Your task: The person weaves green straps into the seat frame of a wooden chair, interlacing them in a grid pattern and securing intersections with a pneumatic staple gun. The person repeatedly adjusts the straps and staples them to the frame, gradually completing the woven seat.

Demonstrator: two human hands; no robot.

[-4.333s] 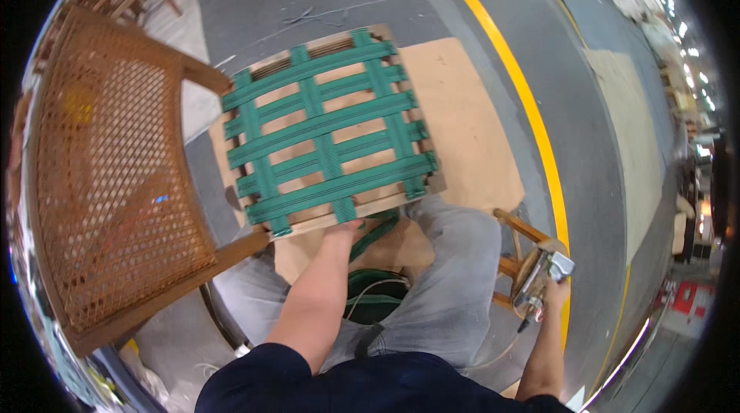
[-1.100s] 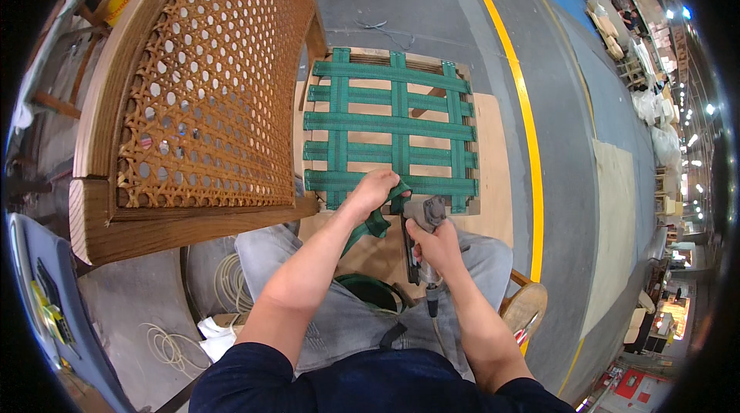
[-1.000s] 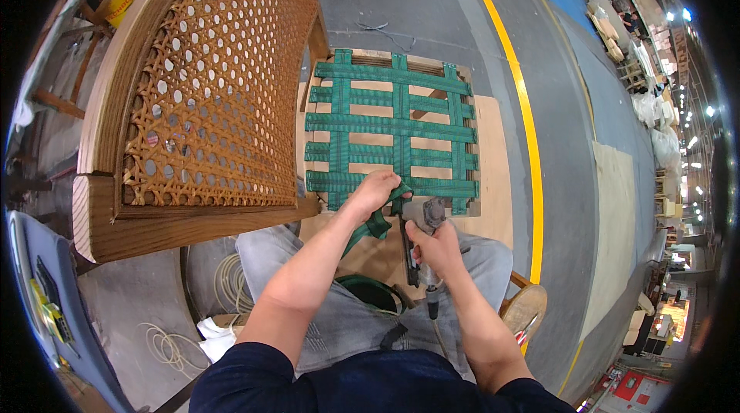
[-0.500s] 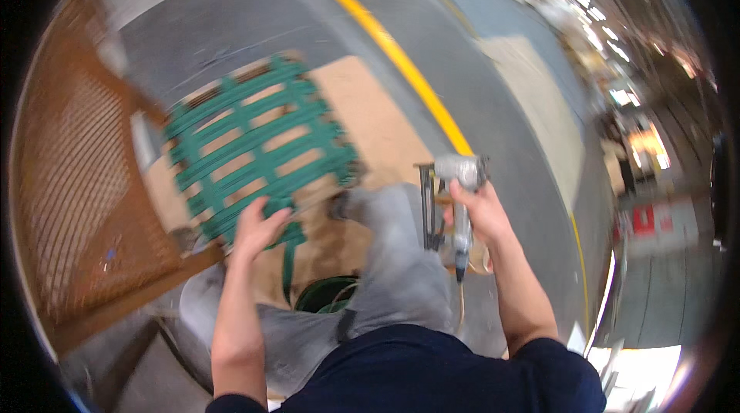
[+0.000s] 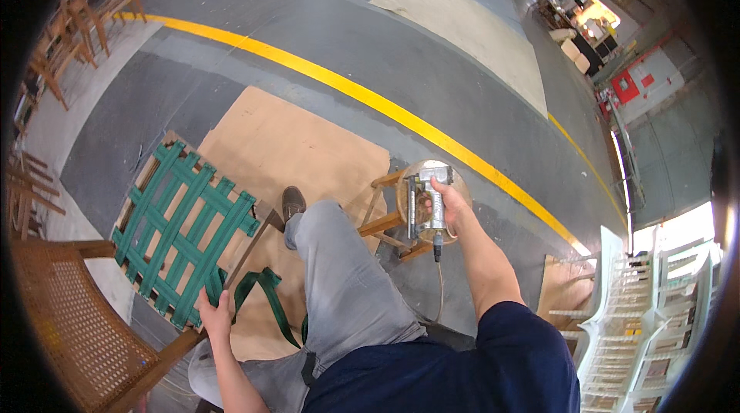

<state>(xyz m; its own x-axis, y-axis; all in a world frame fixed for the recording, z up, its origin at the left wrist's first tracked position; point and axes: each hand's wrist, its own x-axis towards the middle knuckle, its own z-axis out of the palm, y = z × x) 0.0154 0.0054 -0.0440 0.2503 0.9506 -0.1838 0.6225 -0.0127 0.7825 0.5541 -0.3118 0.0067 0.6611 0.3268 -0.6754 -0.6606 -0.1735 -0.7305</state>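
A wooden chair seat frame laced with green webbing [image 5: 185, 232] lies low at my left. My left hand [image 5: 214, 311] grips its near edge where a loose green strap [image 5: 274, 307] hangs down. My right hand [image 5: 449, 206] is closed around a grey pneumatic staple gun [image 5: 424, 207], holding it on top of a small round wooden stool [image 5: 412, 209] to my right. An air hose [image 5: 440, 282] trails from the gun's base. My grey-trousered leg [image 5: 339, 286] lies between the two hands.
A cane-backed chair [image 5: 73, 328] stands at lower left. A brown board [image 5: 297, 159] covers the floor under the seat frame. A yellow line [image 5: 370, 101] crosses the grey floor. White stacked chairs [image 5: 655, 297] stand at right, wooden chairs [image 5: 73, 20] at far left.
My right hand has carried the staple gun away from the seat frame to the right and down onto the stool. My left hand stays on the frame's edge. The view has swung right.
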